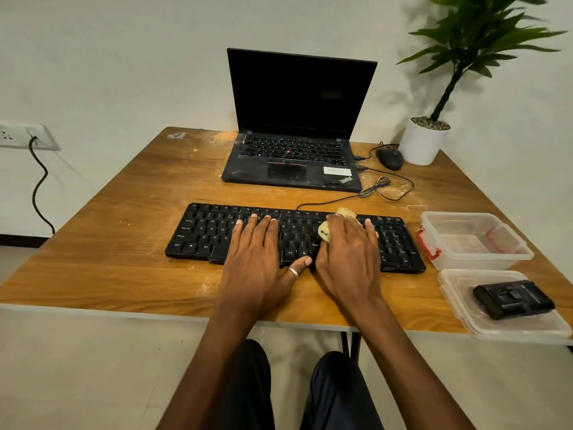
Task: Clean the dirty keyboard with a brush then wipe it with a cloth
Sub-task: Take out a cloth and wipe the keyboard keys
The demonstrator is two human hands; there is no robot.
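Two hands work one black keyboard, which lies lengthwise near the front of the wooden surface, directly before the person and ahead of an open laptop. Left hand: laid flat on the middle keys, fingers straight and spread, nothing held; it appears placed there to pin the keyboard so that it does not slide under the wiping. Right hand: fingers bent down over a bunched beige cloth and holding it against the keys right of centre, the wad showing at the thumb side and past the fingertips. Bunching likely gives a firm pad that reaches between keys. Judged stage: the wiping part of the task. Keyboard, appearance: full-size, matte black, white legends readable on the left half, thin cable running off its back edge toward the laptop; the exposed keys look largely dark, though fine residue is too small to tell. Pale dust streaks the surface around it and the laptop deck. To the right stand a clear plastic container with red clasps and, nearer, its lid carrying a black blocky object, possibly the brush set aside within reach. A mouse and a potted plant sit at the far right corner.
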